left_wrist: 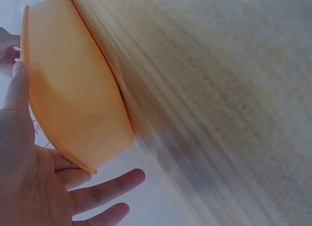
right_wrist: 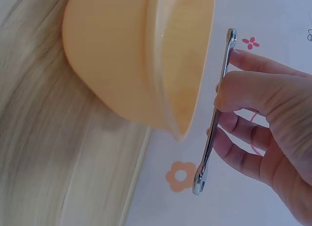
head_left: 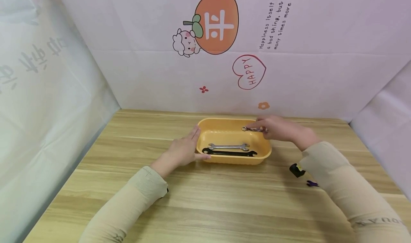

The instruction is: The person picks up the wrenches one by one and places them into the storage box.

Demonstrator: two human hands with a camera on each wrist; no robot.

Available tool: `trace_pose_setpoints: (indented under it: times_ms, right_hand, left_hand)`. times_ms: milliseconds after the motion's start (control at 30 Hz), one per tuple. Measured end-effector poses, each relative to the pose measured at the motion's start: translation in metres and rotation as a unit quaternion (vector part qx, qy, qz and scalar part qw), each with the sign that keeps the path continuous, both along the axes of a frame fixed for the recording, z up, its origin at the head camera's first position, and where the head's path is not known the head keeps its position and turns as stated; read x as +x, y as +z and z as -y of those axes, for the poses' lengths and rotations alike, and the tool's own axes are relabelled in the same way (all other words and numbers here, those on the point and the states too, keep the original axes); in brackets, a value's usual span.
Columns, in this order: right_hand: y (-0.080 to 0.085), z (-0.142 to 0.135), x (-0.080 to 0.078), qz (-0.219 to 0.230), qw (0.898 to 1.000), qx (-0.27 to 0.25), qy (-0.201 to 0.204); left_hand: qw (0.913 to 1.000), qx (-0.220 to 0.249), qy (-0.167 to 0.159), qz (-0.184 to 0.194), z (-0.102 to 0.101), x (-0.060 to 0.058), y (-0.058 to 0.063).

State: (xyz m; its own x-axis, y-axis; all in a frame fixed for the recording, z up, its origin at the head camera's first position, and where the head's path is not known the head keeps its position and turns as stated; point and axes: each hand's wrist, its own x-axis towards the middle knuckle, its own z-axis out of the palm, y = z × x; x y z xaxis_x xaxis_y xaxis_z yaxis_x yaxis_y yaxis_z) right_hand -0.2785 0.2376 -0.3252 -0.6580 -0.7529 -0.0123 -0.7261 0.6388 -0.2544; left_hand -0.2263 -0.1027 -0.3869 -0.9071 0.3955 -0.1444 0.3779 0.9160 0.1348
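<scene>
Over the yellow tray (head_left: 231, 160): you have the shiny wrench (head_left: 253, 130) toward its right end, apart from the rim.
Right hand (head_left: 278, 129): your thumb and fingers pinch the shaft around mid-length, leaving both ends free.
Wrench feel: likely light, stiff and hard to damage, but smooth enough to twist; keep to the middle of the shaft.
Left hand (head_left: 182, 151): your thumb rests on the near rim, fingers loosely spread at the left end.
Tray feel: probably thin, light plastic; steady it by the rim.

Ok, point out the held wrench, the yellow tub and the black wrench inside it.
Held wrench (right_wrist: 214, 120), right wrist view: shaft.
Yellow tub (left_wrist: 73, 84), left wrist view: outer wall.
Black wrench (head_left: 229, 152), head view: handle.
</scene>
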Motion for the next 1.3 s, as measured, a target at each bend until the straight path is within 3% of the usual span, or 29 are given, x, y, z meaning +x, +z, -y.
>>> trace_pose_setpoints:
  times_ms: [167, 500, 733, 1300]
  right_hand:
    - [0.002, 0.009, -0.003, 0.021, 1.0, -0.009, 0.006]
    - [-0.001, 0.027, -0.01, 0.018, 1.0, -0.01, 0.015]
    - [-0.009, 0.034, -0.013, 0.018, 0.999, -0.024, 0.022]
    - [-0.03, 0.054, -0.018, 0.07, 0.997, -0.024, 0.007]
  left_hand:
    - [1.0, 0.001, 0.001, -0.001, 0.001, -0.001, 0.001]
    - [1.0, -0.001, 0.001, -0.003, 0.001, 0.0, 0.003]
    - [1.0, 0.001, -0.003, -0.005, 0.001, -0.002, 0.003]
    - [1.0, -0.003, -0.004, -0.005, 0.001, 0.0, 0.001]
